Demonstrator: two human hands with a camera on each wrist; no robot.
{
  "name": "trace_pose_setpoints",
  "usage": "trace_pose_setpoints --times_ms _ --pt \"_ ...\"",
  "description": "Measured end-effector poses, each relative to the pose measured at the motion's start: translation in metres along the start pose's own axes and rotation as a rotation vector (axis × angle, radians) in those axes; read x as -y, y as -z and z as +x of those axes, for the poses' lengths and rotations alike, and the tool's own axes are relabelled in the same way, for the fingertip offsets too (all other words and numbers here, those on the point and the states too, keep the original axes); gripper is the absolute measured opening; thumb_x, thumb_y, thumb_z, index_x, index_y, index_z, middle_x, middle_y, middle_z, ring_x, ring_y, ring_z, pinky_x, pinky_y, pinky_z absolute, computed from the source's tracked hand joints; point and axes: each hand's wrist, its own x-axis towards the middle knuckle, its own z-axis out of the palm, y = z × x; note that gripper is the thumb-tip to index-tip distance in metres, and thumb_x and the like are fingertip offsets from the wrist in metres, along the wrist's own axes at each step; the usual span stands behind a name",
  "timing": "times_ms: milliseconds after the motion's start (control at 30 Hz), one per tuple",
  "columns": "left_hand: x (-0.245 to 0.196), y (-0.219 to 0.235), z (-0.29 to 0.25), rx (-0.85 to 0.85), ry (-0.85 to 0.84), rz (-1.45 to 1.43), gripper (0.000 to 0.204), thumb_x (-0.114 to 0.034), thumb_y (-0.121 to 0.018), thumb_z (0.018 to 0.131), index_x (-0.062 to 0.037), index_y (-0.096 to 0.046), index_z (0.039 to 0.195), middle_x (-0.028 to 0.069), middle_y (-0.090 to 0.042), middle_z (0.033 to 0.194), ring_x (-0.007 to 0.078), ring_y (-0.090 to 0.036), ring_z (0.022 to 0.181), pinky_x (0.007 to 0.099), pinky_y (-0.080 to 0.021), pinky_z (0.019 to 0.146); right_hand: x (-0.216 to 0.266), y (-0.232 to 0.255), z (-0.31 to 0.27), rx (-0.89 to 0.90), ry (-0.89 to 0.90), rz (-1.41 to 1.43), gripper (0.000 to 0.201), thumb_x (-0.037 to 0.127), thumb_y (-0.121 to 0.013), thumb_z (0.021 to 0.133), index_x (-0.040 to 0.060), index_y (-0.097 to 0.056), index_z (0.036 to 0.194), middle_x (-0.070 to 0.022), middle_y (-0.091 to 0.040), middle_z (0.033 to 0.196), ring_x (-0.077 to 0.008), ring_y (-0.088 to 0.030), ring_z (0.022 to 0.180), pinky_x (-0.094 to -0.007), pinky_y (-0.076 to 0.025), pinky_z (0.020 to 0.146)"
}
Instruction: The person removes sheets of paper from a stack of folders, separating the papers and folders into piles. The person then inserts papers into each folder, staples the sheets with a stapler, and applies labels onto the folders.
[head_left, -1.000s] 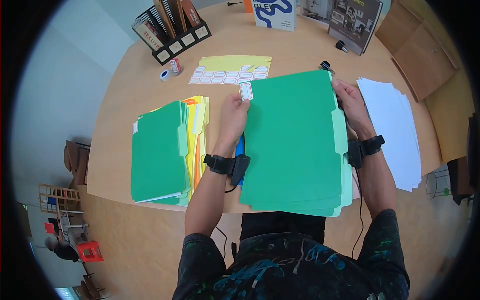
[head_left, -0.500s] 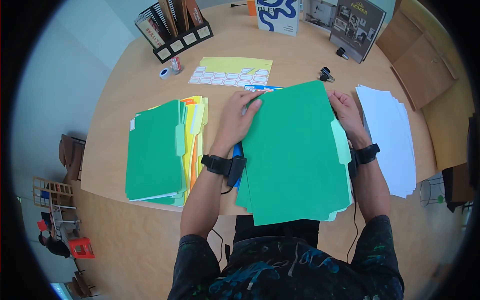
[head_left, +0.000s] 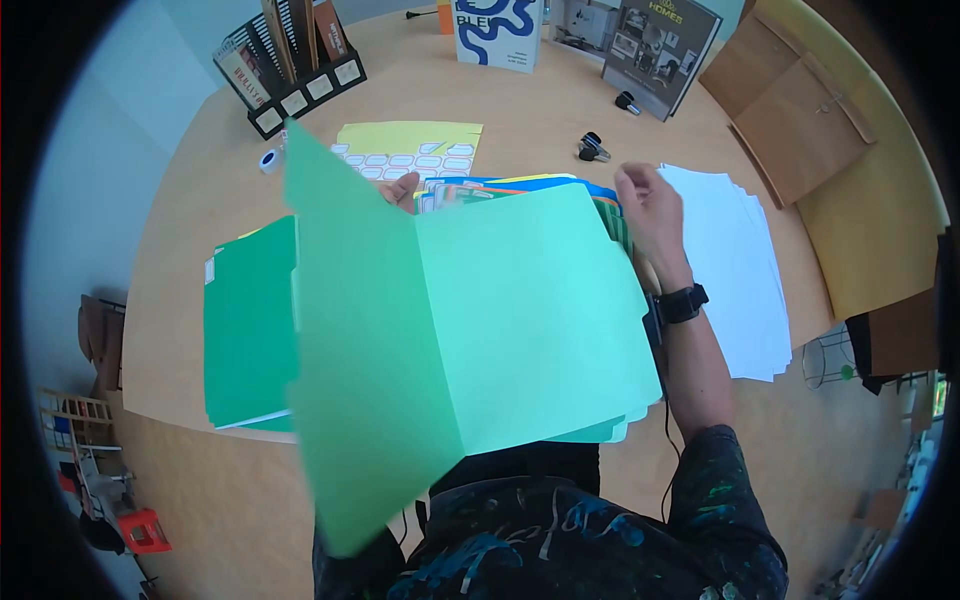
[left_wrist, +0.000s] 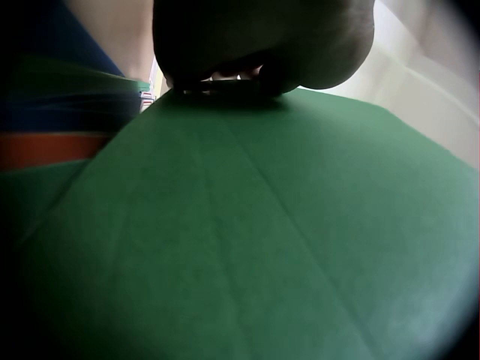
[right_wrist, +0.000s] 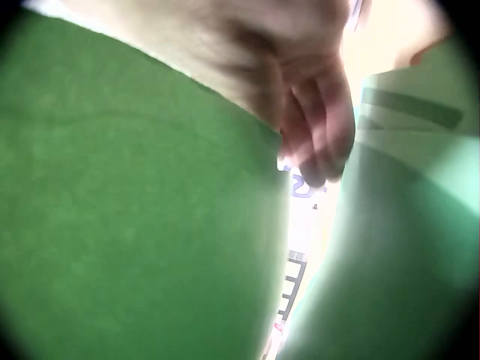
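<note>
A green file folder (head_left: 540,320) lies spread wide, its pale inside showing and its left cover (head_left: 365,340) raised and blurred. At the top of the fold, my left hand (head_left: 400,190) grips the folder, mostly hidden behind the raised cover; the left wrist view shows its fingers (left_wrist: 266,45) over the green edge. My right hand (head_left: 655,215) hovers by the upper right corner, fingers loosely bent and holding nothing. In the right wrist view its fingers (right_wrist: 319,124) hang beside a green edge. Under the folder sits a stack of blue, yellow and green folders (head_left: 590,187) with labels.
Another green folder pile (head_left: 250,320) lies to the left. White paper sheets (head_left: 725,270) are at the right. Beyond are a label sheet (head_left: 405,150), black clips (head_left: 592,148), a tape roll (head_left: 269,160), a file rack (head_left: 305,90), standing books (head_left: 660,50) and brown envelopes (head_left: 800,120).
The green folder, closed before, has been opened, its cover swinging left over part of the left pile. My left hand went behind it; the right hand came away from the folder's edge.
</note>
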Motion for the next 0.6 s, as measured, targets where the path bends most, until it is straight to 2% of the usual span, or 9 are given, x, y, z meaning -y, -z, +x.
trace_pose_setpoints --times_ms 33,67,133,167,200,267,400,567,600 --pt "0.024 -0.039 -0.021 -0.558 -0.386 0.179 0.029 -0.037 -0.048 0.105 -0.0113 -0.057 0.112 0.0152 -0.055 0.137 0.0260 -0.037 0.144 0.0407 -0.036 0.119 -0.005 0.000 0.001 -0.262 0.147 -0.261 0.038 0.025 -0.065 0.091 0.0000 -0.064 0.120 -0.0173 -0.067 0.109 -0.0284 -0.062 0.105 -0.0399 -0.048 0.091" --pt "0.031 -0.023 -0.021 -0.557 -0.386 0.177 0.029 -0.037 -0.048 0.105 -0.0113 -0.057 0.112 0.0152 -0.055 0.137 0.0260 -0.037 0.144 0.0407 -0.036 0.119 0.004 0.009 -0.001 -0.280 0.113 -0.377 0.042 0.022 -0.065 0.089 0.0009 -0.061 0.126 -0.0225 -0.062 0.123 -0.0372 -0.054 0.119 -0.0469 -0.044 0.100" --pt "0.041 0.023 -0.010 0.100 -0.603 -0.082 0.021 -0.033 -0.051 0.104 -0.0131 -0.057 0.099 0.0133 -0.057 0.134 0.0195 -0.039 0.142 0.0359 -0.034 0.121 -0.020 0.006 0.001 -0.369 0.127 -0.589 0.041 0.022 -0.064 0.089 0.0007 -0.060 0.124 -0.0218 -0.063 0.123 -0.0372 -0.056 0.119 -0.0477 -0.044 0.100" --pt "0.043 0.023 -0.008 0.101 -0.608 -0.086 0.021 -0.033 -0.051 0.104 -0.0131 -0.057 0.099 0.0133 -0.057 0.134 0.0195 -0.039 0.142 0.0359 -0.034 0.121 -0.030 0.007 0.002 -0.457 0.137 -0.799 0.040 0.022 -0.062 0.089 0.0005 -0.060 0.122 -0.0211 -0.063 0.123 -0.0372 -0.057 0.118 -0.0486 -0.045 0.100" --pt "0.046 0.023 -0.007 0.169 -0.611 -0.147 0.018 -0.029 -0.055 0.102 -0.0113 -0.058 0.102 0.0122 -0.059 0.130 0.0208 -0.045 0.137 0.0358 -0.038 0.118 -0.041 0.010 0.005 -0.455 0.145 -0.799 0.040 0.022 -0.062 0.089 0.0005 -0.060 0.122 -0.0211 -0.063 0.123 -0.0372 -0.057 0.118 -0.0486 -0.045 0.100" --pt "0.047 0.024 -0.007 0.234 -0.620 -0.215 0.017 -0.025 -0.058 0.100 -0.0094 -0.060 0.106 0.0111 -0.062 0.127 0.0222 -0.051 0.132 0.0357 -0.042 0.114 -0.051 0.017 0.011 -0.114 -0.166 -0.877 0.037 0.030 -0.063 0.091 0.0005 -0.065 0.114 -0.0208 -0.069 0.111 -0.0420 -0.065 0.103 -0.0494 -0.053 0.089" --pt "0.063 0.016 -0.016 0.214 -0.657 -0.212 0.017 -0.025 -0.059 0.100 -0.0091 -0.060 0.106 0.0111 -0.062 0.127 0.0221 -0.051 0.131 0.0356 -0.042 0.113 -0.049 0.031 0.017 -0.049 -0.343 -0.793 0.034 0.032 -0.056 0.095 0.0029 -0.068 0.106 -0.0225 -0.071 0.102 -0.0447 -0.068 0.094 -0.0512 -0.055 0.082" --pt "0.068 0.032 -0.017 0.185 -0.707 -0.199 0.018 -0.026 -0.059 0.100 -0.0086 -0.060 0.107 0.0110 -0.062 0.126 0.0219 -0.051 0.130 0.0354 -0.042 0.112 -0.011 0.045 0.011 -0.356 -0.268 -0.717 0.032 0.034 -0.052 0.099 0.0105 -0.072 0.107 -0.0183 -0.074 0.092 -0.0392 -0.071 0.087 -0.0496 -0.056 0.072" --pt "0.068 0.033 -0.018 0.179 -0.718 -0.194 0.018 -0.026 -0.059 0.100 -0.0086 -0.060 0.107 0.0109 -0.062 0.126 0.0219 -0.052 0.130 0.0353 -0.042 0.112 -0.006 0.047 0.012 -0.413 -0.217 -0.782 0.025 0.030 -0.058 0.099 0.0140 -0.074 0.108 -0.0154 -0.074 0.085 -0.0339 -0.072 0.077 -0.0419 -0.056 0.068"
